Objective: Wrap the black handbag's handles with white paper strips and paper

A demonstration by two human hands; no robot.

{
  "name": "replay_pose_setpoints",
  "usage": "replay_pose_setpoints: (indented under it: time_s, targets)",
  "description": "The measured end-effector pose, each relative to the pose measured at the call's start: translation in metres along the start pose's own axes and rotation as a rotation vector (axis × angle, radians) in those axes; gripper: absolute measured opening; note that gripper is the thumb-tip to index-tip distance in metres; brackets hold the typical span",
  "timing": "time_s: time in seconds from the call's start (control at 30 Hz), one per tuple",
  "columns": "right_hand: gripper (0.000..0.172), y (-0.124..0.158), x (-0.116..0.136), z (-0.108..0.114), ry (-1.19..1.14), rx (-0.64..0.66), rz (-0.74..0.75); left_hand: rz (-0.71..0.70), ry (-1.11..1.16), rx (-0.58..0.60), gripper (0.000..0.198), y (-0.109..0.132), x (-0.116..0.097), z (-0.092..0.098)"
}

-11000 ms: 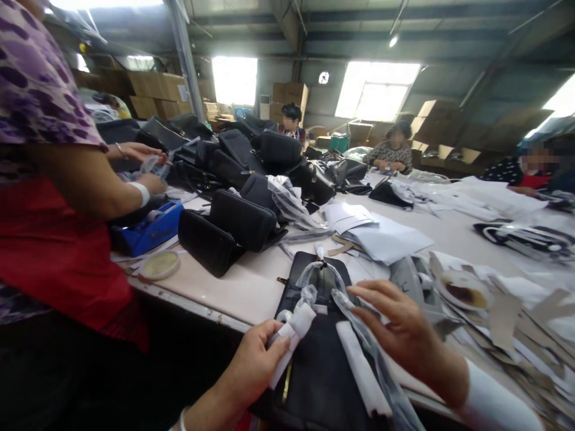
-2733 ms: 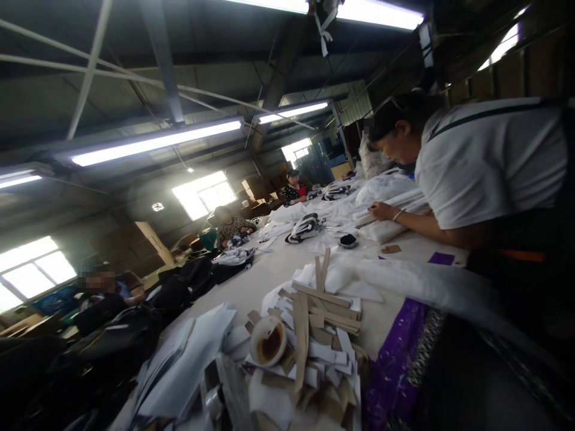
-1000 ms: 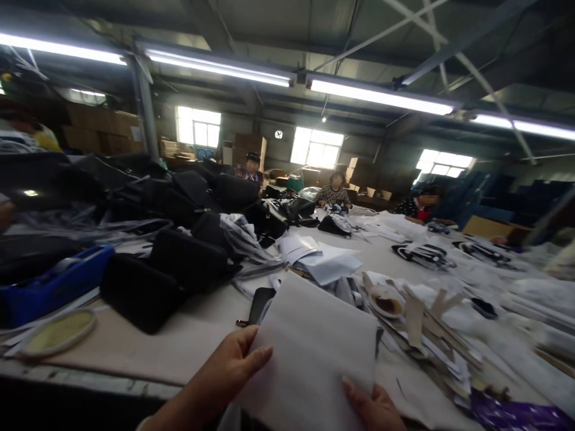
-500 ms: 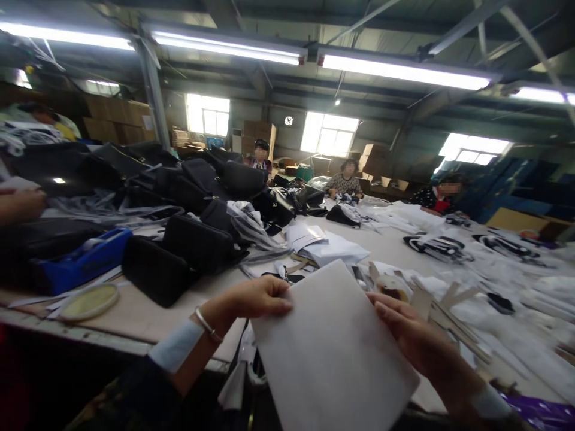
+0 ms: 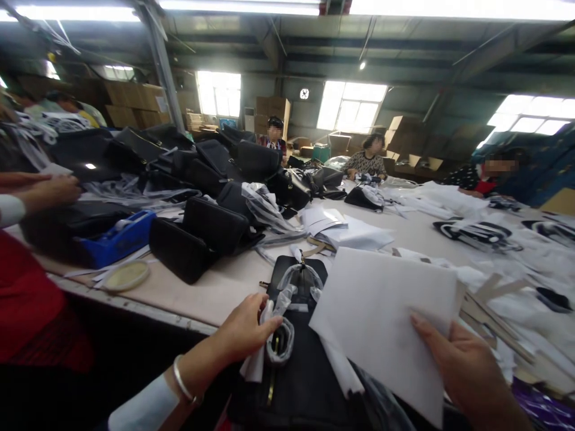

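Note:
A black bag (image 5: 296,383) with gold zips lies at the table's near edge, its handle and rolled strap (image 5: 281,341) wrapped in clear plastic and white sheet. My left hand (image 5: 249,326) is closed at the wrapped strap, thumb and fingers round its white wrapping. In my right hand (image 5: 462,359) is a white sheet (image 5: 386,311), gripped at its right side with the thumb on top. The sheet is tilted over the right part of the bag and hides some of it.
Black bags (image 5: 197,233) are piled on the left, near a blue tape dispenser (image 5: 119,236) and a tape roll (image 5: 126,276). Papers (image 5: 332,227) lie mid-table. Another person's hands (image 5: 49,190) are at far left; several people sit across the table.
My left hand has let go of the white sheet and moved down to the wrapped strap. My right hand has carried the sheet rightward, uncovering the black bag. The view has shifted.

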State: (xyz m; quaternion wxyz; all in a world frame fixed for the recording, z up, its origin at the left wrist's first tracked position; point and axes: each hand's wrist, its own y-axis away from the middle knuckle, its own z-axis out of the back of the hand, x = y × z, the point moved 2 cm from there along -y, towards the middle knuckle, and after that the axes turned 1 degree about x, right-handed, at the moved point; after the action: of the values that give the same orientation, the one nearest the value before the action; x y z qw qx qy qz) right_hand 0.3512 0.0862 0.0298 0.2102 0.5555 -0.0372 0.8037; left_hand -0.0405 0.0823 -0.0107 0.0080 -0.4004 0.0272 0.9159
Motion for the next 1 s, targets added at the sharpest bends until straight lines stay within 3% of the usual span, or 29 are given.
replay_pose_setpoints:
  time_s: [0.1, 0.23, 0.43, 0.53, 0.7, 0.87, 1.0]
  targets:
    - [0.056, 0.017, 0.015, -0.014, 0.134, 0.05, 0.094, 0.084, 0.024, 0.082, 0.033, 0.016, 0.001, -0.009]
    - [0.057, 0.026, 0.031, -0.027, 0.234, 0.171, 0.111, 0.179, 0.148, 0.153, 0.021, 0.015, 0.0, -0.012]
    - [0.051, 0.034, 0.032, -0.037, 0.29, 0.572, 0.048, 0.306, 0.888, 0.306, 0.042, 0.013, 0.01, -0.019]
    - [0.046, 0.041, 0.026, -0.042, 0.237, 0.755, -0.047, 0.338, 1.096, 0.375, 0.051, 0.013, 0.013, -0.021]
    - [0.042, 0.043, 0.019, -0.06, 0.138, 0.756, -0.051, 0.333, 1.156, 0.415, 0.052, 0.01, 0.012, -0.019]
    - [0.042, 0.04, 0.021, -0.089, 0.269, 0.663, 0.136, 0.351, 1.139, 0.306, 0.059, 0.012, 0.008, -0.01]
    - [0.04, 0.039, 0.02, -0.093, 0.518, 0.592, 0.355, 0.354, 1.042, 0.201, 0.079, 0.018, 0.009, -0.005]
